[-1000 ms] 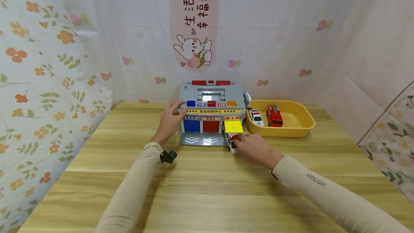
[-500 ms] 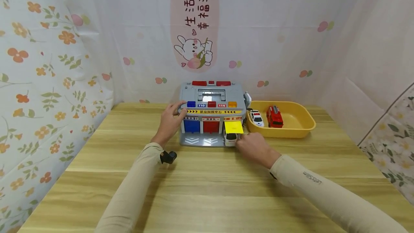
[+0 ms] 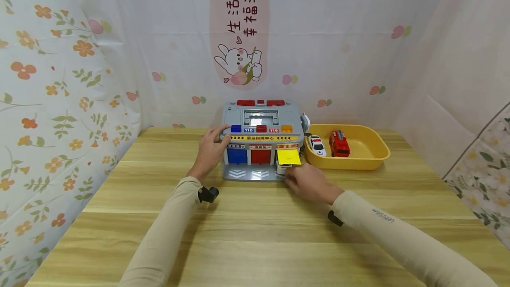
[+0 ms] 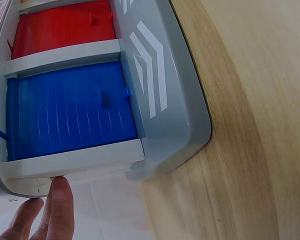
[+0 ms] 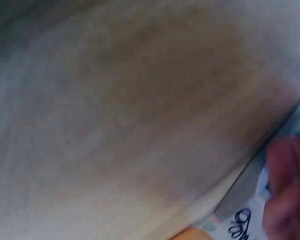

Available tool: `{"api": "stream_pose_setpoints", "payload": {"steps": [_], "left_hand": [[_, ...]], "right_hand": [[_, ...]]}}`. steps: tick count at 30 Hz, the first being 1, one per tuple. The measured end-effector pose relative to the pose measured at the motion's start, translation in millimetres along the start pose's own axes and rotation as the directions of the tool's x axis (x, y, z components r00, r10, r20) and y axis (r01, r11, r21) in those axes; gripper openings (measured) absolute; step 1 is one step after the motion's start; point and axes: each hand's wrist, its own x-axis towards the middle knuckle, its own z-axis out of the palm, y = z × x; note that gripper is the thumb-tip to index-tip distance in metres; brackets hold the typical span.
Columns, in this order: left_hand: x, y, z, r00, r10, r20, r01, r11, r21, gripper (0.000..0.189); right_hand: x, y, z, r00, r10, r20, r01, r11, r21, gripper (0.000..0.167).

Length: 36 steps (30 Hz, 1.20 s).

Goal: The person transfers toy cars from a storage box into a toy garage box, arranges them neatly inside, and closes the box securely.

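A grey toy rescue-station garage [image 3: 260, 110] stands at the table's far side, with a blue door [image 4: 72, 107] and a red door [image 4: 65, 30] down. Its yellow door [image 3: 288, 157] sticks out, raised, over the right-hand bay. Beneath it the end of a white toy vehicle [image 3: 281, 168] shows; the rest is hidden inside. My right hand [image 3: 311, 183] has its fingers at this end; whether they pinch or only push it I cannot tell. My left hand [image 3: 209, 149] rests against the garage's left side, extended fingers [image 4: 61, 210] touching the wall in the left wrist view.
Right of the garage is a yellow bin [image 3: 368, 163] holding a white toy police car [image 3: 316, 146] and a red toy fire engine [image 3: 339, 144]. A patterned curtain [image 3: 167, 48] hangs behind the wooden table [image 3: 255, 242]. The right wrist view is blurred.
The white vehicle has gone from sticking out in front of the bay to mostly inside it, under the yellow door. My right hand followed it at its outer end. My left hand has stayed put.
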Motion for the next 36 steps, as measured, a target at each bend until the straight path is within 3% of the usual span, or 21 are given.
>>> {"api": "stream_pose_setpoints", "payload": {"steps": [3, 7, 12, 17, 21, 25, 28, 31, 33, 34, 36], "left_hand": [[0.1, 0.1, 0.4, 1.0, -0.002, 0.003, 0.002, 1.0, -0.006, 0.043], [0.5, 0.6, 0.1, 1.0, -0.003, 0.009, 0.003, 1.0, -0.001, 0.044], [1.4, 1.2, -1.4, 1.0, -0.004, 0.006, 0.004, 1.0, 0.012, 0.043], [2.2, 0.6, -1.9, 1.0, 0.003, 0.012, -0.003, 1.0, 0.021, 0.043], [2.8, -0.1, -1.4, 1.0, 0.0, 0.014, -0.001, 1.0, 0.017, 0.043], [3.6, -0.2, -0.8, 1.0, -0.003, 0.015, 0.003, 1.0, 0.016, 0.044], [3.3, 0.2, -1.2, 1.0, -0.008, 0.013, 0.008, 1.0, 0.018, 0.044], [2.4, 0.4, -1.8, 1.0, -0.014, 0.015, 0.014, 1.0, 0.02, 0.044], [1.8, -0.1, -2.2, 1.0, -0.018, 0.017, 0.018, 1.0, 0.019, 0.044], [1.8, -0.7, -2.3, 1.0, -0.02, 0.018, 0.02, 1.0, 0.02, 0.044], [0.9, -0.5, -3.1, 1.0, -0.023, 0.022, 0.022, 1.0, 0.012, 0.044]], "right_hand": [[0.0, 4.3, -3.8, 1.0, 0.004, -0.003, -0.003, 0.994, 0.113, 0.019], [-1.2, 13.4, -7.8, 0.999, 0.026, 0.036, -0.032, 0.985, 0.172, 0.025], [-1.1, 23.0, -10.8, 0.996, 0.07, 0.055, -0.079, 0.979, 0.188, 0.011], [0.6, 27.4, -14.2, 0.996, 0.05, 0.078, -0.064, 0.98, 0.187, 0.018], [-0.4, 30.7, -19.8, 0.999, 0.029, 0.025, -0.033, 0.977, 0.212, 0.007], [-0.8, 33.7, -26.5, 0.993, 0.034, -0.115, -0.011, 0.98, 0.198, 0.003], [-0.4, 34.0, -31.4, 0.963, 0.041, -0.265, 0.006, 0.985, 0.172, 0.005], [1.1, 31.9, -37.5, 0.9, 0.045, -0.434, 0.031, 0.986, 0.166, 0.006], [3.5, 29.0, -42.2, 0.861, 0.056, -0.506, 0.035, 0.985, 0.169, 0.009], [5.4, 27.5, -44.6, 0.85, 0.059, -0.523, 0.039, 0.984, 0.174, 0.014], [9.6, 23.8, -49.6, 0.856, 0.068, -0.512, 0.037, 0.981, 0.192, 0.029]]}}
